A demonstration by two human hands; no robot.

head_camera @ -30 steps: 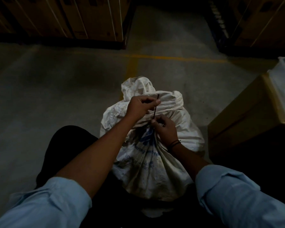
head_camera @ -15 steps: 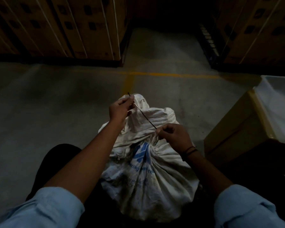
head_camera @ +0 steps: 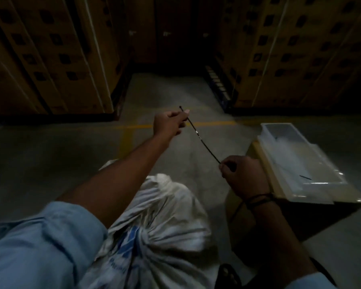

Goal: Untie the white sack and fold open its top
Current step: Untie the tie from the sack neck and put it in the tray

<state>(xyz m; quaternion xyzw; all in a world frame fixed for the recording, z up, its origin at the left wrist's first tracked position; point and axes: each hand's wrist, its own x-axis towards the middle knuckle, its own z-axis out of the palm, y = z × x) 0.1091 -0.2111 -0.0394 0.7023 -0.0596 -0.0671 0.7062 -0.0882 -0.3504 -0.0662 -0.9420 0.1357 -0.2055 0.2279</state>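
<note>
The white sack [head_camera: 171, 207] with blue print lies on the floor between my arms, its neck still bunched and its top flopped away from me. A thin black tie [head_camera: 199, 137] stretches in the air above and beyond the sack, clear of it. My left hand [head_camera: 169, 124] pinches the tie's far end, raised high over the floor. Lower and to the right, my right hand [head_camera: 242, 174] pinches the near end, close to the box. A dark band circles my right wrist.
A cardboard box [head_camera: 300, 217] stands right of the sack with a clear plastic tray [head_camera: 296, 157] on top; a short black strip lies in the tray. Stacked cartons on pallets [head_camera: 50, 59] line both sides of an aisle ahead. Yellow lines mark the concrete floor [head_camera: 40, 163].
The tie has come off the sack's neck. Both hands lifted away from the sack, the left up and forward, the right out toward the box. The camera tilted up.
</note>
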